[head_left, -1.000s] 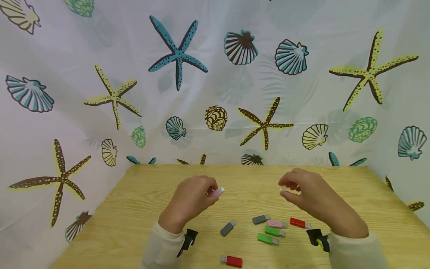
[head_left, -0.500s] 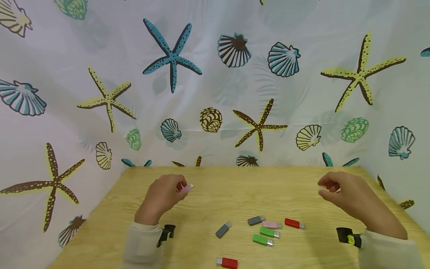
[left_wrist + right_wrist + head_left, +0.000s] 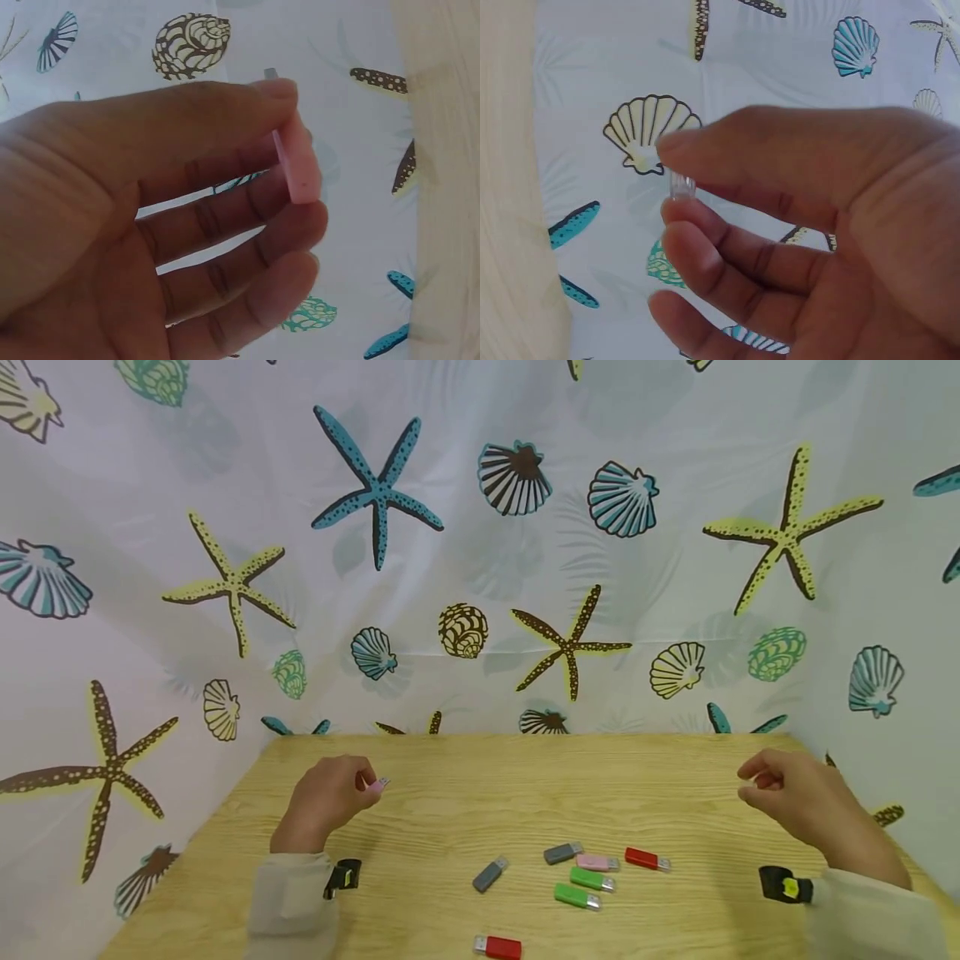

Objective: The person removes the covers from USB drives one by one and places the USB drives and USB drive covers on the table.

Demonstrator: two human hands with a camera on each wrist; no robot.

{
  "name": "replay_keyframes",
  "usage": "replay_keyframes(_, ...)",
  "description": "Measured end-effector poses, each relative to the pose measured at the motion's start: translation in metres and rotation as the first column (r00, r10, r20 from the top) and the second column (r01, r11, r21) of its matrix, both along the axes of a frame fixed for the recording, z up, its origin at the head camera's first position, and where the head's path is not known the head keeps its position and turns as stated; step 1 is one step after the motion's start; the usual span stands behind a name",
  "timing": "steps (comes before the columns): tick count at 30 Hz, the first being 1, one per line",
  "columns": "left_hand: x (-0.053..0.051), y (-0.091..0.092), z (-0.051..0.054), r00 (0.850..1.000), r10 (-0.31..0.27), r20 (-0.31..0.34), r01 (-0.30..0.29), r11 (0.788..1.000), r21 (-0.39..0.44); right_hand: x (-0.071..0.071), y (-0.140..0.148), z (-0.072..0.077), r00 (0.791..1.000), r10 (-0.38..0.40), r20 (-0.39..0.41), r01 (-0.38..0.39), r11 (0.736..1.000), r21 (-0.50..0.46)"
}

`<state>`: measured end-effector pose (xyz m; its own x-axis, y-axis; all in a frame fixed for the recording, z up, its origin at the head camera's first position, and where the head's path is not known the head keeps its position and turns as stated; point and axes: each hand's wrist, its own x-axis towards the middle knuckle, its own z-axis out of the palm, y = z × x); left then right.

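At the left, over the table, my left hand pinches a pink USB flash drive between thumb and fingers. The drive's metal plug pokes out past the thumb, uncovered. Far to the right, my right hand pinches a small clear plastic cap between thumb and index finger; the fingertips hide its ends. Between the hands, on the table, lie two grey flash drives, a second pink drive, two green drives and two red drives.
The wooden table reaches back to a white curtain printed with starfish and shells, which also stands at both sides. One of the red drives lies close to the near side. Each wrist wears a black strap.
My hands have moved apart: the left to the left with the pink drive, the right to the right with the clear cap. The view has turned slightly right. The drives on the table stay put.
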<state>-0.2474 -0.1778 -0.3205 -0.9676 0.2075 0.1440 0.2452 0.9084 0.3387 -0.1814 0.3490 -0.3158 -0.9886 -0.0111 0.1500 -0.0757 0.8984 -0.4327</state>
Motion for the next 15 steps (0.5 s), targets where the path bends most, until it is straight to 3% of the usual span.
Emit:
replay_keyframes(8, -0.007, -0.005, -0.016, 0.994, 0.054, 0.09, -0.05, 0.998, -0.043, -0.01, 0.002, -0.014, 0.994, -0.037, 0.099, 0.041, 0.999, -0.031)
replay_keyframes(15, -0.016, -0.009, -0.032, 0.99, 0.075, 0.12, -0.073, 0.997, -0.021, -0.012, 0.011, -0.022, 0.963, -0.073, 0.258, 0.096, 0.993, -0.075)
